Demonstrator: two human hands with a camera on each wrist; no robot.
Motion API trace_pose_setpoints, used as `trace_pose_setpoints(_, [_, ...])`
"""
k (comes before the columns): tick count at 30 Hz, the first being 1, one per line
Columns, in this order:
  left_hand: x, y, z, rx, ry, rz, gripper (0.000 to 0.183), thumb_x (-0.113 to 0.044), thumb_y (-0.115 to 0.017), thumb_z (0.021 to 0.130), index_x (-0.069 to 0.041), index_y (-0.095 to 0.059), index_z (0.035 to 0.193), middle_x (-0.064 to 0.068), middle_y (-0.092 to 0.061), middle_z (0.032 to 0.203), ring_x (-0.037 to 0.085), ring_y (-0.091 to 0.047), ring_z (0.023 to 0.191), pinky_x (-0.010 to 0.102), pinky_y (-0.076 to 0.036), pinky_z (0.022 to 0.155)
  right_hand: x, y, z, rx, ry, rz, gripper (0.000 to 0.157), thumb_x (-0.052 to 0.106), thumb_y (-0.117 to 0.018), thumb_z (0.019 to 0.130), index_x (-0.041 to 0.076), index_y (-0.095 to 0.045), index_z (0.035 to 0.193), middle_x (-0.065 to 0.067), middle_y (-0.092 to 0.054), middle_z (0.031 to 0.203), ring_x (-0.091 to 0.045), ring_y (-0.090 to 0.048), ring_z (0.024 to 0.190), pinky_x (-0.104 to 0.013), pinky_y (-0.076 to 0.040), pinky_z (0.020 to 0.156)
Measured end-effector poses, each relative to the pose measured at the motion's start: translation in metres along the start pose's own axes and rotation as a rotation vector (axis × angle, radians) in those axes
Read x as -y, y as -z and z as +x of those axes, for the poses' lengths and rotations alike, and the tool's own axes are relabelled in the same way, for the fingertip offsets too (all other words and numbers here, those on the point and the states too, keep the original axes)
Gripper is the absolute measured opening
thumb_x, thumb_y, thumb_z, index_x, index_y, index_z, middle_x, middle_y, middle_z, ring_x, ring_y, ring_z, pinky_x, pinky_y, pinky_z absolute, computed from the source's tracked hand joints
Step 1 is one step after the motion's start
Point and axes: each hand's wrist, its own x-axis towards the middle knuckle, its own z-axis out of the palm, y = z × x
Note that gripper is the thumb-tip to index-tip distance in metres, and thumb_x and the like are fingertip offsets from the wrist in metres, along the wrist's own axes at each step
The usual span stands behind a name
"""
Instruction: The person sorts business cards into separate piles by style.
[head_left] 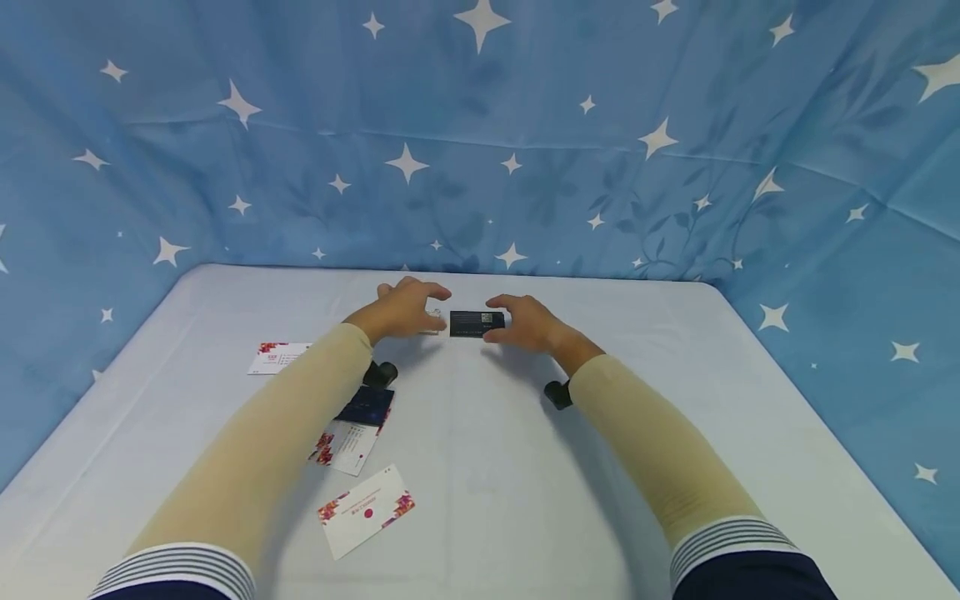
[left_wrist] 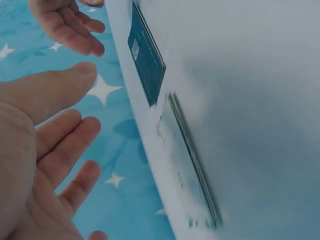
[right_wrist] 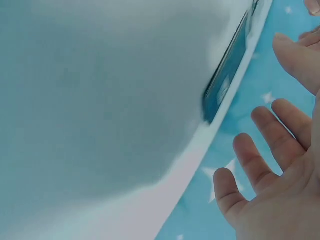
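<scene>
Near the far edge of the table lies a small stack of dark cards point(head_left: 467, 324) with a pale square code on top. Just left of it, a stack of white cards point(left_wrist: 185, 165) is mostly hidden by my left hand in the head view. My left hand point(head_left: 405, 310) hovers over the white stack, thumb and fingers spread apart, holding nothing. To the right of the dark stack is my right hand point(head_left: 528, 323), its fingers parted and apart from the cards in the right wrist view.
A white card with red flowers point(head_left: 365, 511) lies at the front. Behind it, a dark blue card point(head_left: 367, 406) overlaps another flowered white card point(head_left: 348, 446). One more white card point(head_left: 276, 357) lies left, partly behind my left arm. A blue starry curtain point(head_left: 480, 125) hangs behind the table.
</scene>
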Motion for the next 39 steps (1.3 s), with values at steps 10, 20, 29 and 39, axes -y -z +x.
trace_pose_setpoints(10, [0.033,0.021,-0.068,0.027,-0.032,0.052,0.058,-0.030,-0.077,0.090,-0.016,-0.058,0.143,0.009,-0.053,0.141,0.032,-0.033,0.138,0.059,-0.018,0.099,0.043,-0.023,-0.022,0.014,0.155,0.019,0.062,0.032,-0.076,0.090,0.010,-0.055,0.144,-0.008,-0.054,0.144,-0.028,-0.043,0.137,-0.044,-0.033,0.111])
trace_pose_setpoints(20, [0.065,0.009,-0.128,0.063,-0.034,0.039,0.057,-0.028,-0.083,0.083,-0.014,-0.064,0.136,0.010,-0.058,0.134,0.035,-0.040,0.131,0.055,-0.023,0.090,0.092,-0.063,-0.035,0.105,0.219,-0.069,0.061,0.043,-0.077,0.087,0.020,-0.059,0.142,0.002,-0.059,0.138,-0.023,-0.046,0.127,-0.044,-0.036,0.105])
trace_pose_setpoints(29, [0.077,-0.005,-0.147,0.041,-0.030,0.063,0.058,-0.025,-0.085,0.079,-0.012,-0.066,0.132,0.010,-0.062,0.126,0.034,-0.046,0.123,0.054,-0.024,0.083,0.130,-0.089,-0.037,0.107,0.241,-0.271,0.069,0.056,-0.076,0.084,0.020,-0.059,0.141,0.007,-0.065,0.129,-0.019,-0.051,0.112,-0.039,-0.038,0.095])
trace_pose_setpoints(39, [0.075,-0.009,-0.152,-0.017,-0.044,0.090,0.050,-0.024,-0.083,0.081,-0.012,-0.068,0.127,0.009,-0.064,0.120,0.033,-0.046,0.121,0.058,-0.023,0.087,0.140,-0.094,-0.042,0.096,0.228,-0.353,0.060,0.052,-0.071,0.089,0.020,-0.060,0.139,0.005,-0.066,0.126,-0.017,-0.051,0.106,-0.037,-0.038,0.091])
